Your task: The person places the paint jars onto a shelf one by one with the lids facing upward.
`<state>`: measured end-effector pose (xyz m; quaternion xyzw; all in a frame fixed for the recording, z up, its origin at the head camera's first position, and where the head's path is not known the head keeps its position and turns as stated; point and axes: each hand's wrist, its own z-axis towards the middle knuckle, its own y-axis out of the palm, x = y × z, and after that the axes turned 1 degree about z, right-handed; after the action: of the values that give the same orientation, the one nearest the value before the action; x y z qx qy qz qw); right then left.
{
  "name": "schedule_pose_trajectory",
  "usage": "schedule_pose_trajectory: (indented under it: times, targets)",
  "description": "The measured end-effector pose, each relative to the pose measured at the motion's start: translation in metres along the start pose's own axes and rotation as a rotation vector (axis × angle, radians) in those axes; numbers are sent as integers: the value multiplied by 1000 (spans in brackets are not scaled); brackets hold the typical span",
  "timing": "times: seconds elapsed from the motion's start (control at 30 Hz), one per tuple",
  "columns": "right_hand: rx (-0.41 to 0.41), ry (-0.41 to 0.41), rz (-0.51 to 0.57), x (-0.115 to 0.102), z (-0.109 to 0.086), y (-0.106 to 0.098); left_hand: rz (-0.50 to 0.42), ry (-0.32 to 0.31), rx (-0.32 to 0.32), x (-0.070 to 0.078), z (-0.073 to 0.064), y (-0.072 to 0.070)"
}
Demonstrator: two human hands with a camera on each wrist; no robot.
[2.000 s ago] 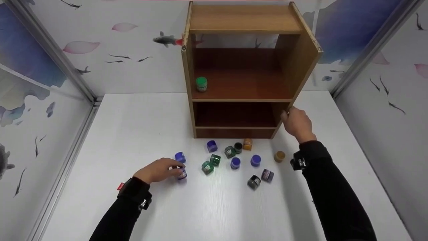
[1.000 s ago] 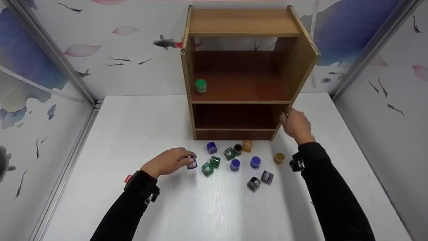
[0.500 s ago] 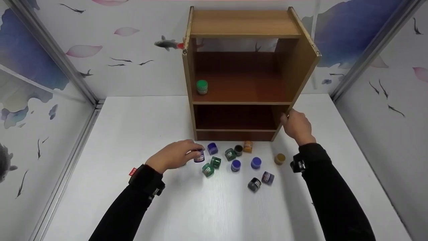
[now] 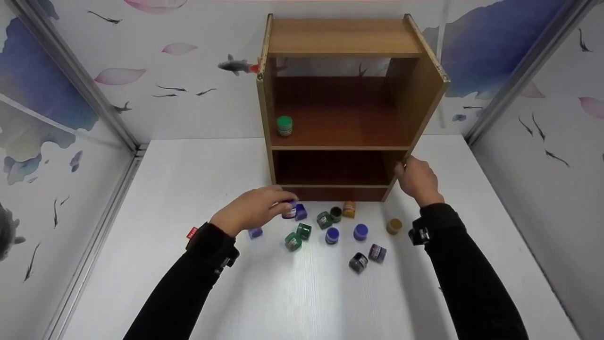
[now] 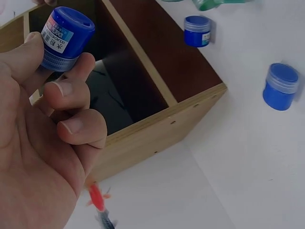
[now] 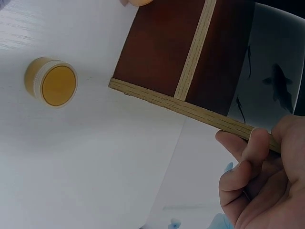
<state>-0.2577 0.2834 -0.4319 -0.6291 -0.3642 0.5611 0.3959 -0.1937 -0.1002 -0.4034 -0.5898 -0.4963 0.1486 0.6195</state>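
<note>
A blue paint jar (image 5: 68, 36) with a white label is pinched between thumb and fingers of my left hand (image 4: 252, 208), just in front of the shelf's lower left corner. In the left wrist view, two more blue jars lie on the table, one by the shelf base (image 5: 197, 31) and one farther out (image 5: 281, 87). My right hand (image 4: 417, 179) grips the front edge of the right side panel of the wooden shelf (image 4: 342, 113), thumb and fingers on either side. A green-capped jar (image 4: 284, 126) stands on the middle board at the left.
Green jars (image 4: 293, 241), blue jars (image 4: 332, 235), dark jars (image 4: 358, 262), an orange jar (image 4: 349, 209) and an ochre jar (image 4: 394, 226) are scattered on the white table (image 4: 302, 302) before the shelf. Patterned walls enclose the table at the back and sides.
My left hand has picked up a blue jar from the left of the table and carried it up and right toward the shelf. The right hand keeps its grip on the panel.
</note>
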Motion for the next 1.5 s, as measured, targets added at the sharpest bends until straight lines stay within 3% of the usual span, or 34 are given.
schedule_pose_trajectory:
  times: [0.2, 0.57, 0.93, 1.5]
  targets:
    - [5, -11, -9, 0, -1, -1, 55, 46, 39, 10, 7, -12]
    - [18, -5, -8, 1, -2, 1, 112, 57, 127, 29, 20, -32]
    - [15, 3, -3, 2, -3, 2, 186, 21, 252, 40, 36, -58]
    - [28, 3, 1, -1, -1, 0, 214, -86, 350, 48, 62, -79]
